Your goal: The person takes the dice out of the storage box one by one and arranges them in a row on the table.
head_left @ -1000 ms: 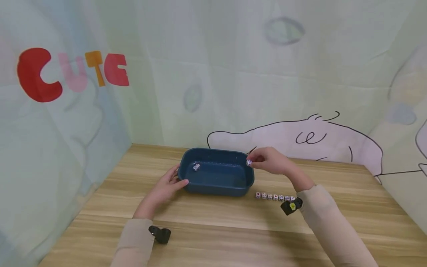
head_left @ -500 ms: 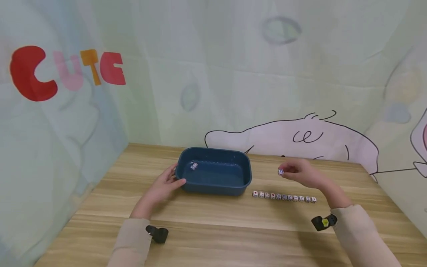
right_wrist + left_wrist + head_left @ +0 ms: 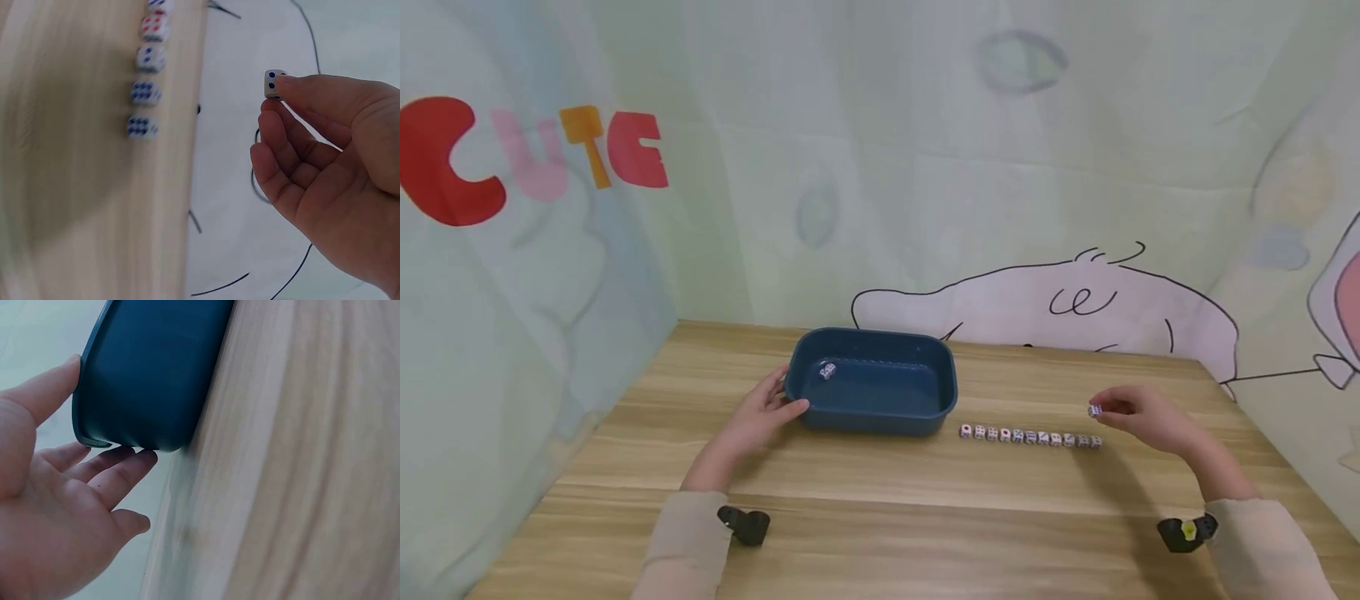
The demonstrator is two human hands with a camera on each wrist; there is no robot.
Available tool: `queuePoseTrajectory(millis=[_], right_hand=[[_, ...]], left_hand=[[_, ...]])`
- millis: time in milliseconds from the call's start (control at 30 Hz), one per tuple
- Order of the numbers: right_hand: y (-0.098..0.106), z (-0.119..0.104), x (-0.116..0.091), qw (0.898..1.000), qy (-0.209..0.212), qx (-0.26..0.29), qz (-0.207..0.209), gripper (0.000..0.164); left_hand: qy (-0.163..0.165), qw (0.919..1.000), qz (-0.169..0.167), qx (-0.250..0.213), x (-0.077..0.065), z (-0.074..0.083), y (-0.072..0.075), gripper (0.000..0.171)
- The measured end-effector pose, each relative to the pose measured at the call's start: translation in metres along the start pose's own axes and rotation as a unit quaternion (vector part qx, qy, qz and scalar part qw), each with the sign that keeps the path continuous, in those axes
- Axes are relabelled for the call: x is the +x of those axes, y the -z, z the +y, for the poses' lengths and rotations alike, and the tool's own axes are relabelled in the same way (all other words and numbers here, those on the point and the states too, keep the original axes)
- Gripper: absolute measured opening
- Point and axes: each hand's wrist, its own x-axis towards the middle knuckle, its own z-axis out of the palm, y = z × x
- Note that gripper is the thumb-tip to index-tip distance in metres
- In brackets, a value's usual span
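My right hand (image 3: 1150,417) pinches a white die (image 3: 1095,411) with blue dots between thumb and fingertips, held above the table near the right end of a row of dice (image 3: 1030,437). In the right wrist view the pinched die (image 3: 273,84) is clear of the row, where dice with blue or red dots lie. My left hand (image 3: 760,421) rests at the left end of a dark blue plastic bin (image 3: 880,422). Its thumb touches the rim and its extended fingertips touch the end wall, seen in the left wrist view. Inside the bin, dice (image 3: 827,371) lie near the left end.
A wooden table (image 3: 865,517) carries everything. Behind it hangs a printed cloth backdrop (image 3: 820,150) with a cartoon figure and coloured letters; it also runs along the left side. A black wrist camera (image 3: 745,526) sits on the left cuff, another (image 3: 1186,533) on the right.
My right hand has carried the die from the bin's right rim rightward and toward me, to above the row's right end. My left hand stays at the bin. The head view has shifted slightly.
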Motion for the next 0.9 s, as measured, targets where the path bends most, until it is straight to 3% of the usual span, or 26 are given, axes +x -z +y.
queuePoseTrajectory(millis=[400,900], right_hand=[[-0.009,0.034,-0.015,0.998,-0.064,-0.030,-0.004,0.022],[-0.021,0.050,-0.013,0.995,-0.097,-0.026,-0.021,0.018]], left_hand=[[0.003,1.0000,-0.004,0.004,0.001,0.002,0.000,0.077],[0.007,1.0000,-0.006,-0.002,0.001,0.001,0.001,0.076]])
